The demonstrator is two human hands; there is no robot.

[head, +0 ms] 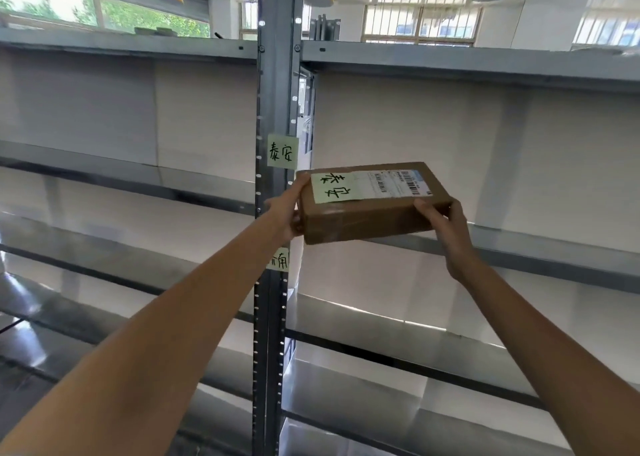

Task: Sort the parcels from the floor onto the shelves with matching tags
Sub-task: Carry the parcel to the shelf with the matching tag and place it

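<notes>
A flat brown cardboard parcel with a pale green handwritten tag and a white shipping label on top is held up in front of the right-hand shelving bay. My left hand grips its left end and my right hand grips its right near corner. The parcel hovers at the front edge of a grey metal shelf, its far part over the shelf. On the upright post just left of it is a green shelf tag with the same two characters as the parcel's tag.
A second green tag sits lower on the grey upright post, partly hidden by my left hand. Bare metal shelves run left and right at several levels. Yellow lamps hang above, with windows behind.
</notes>
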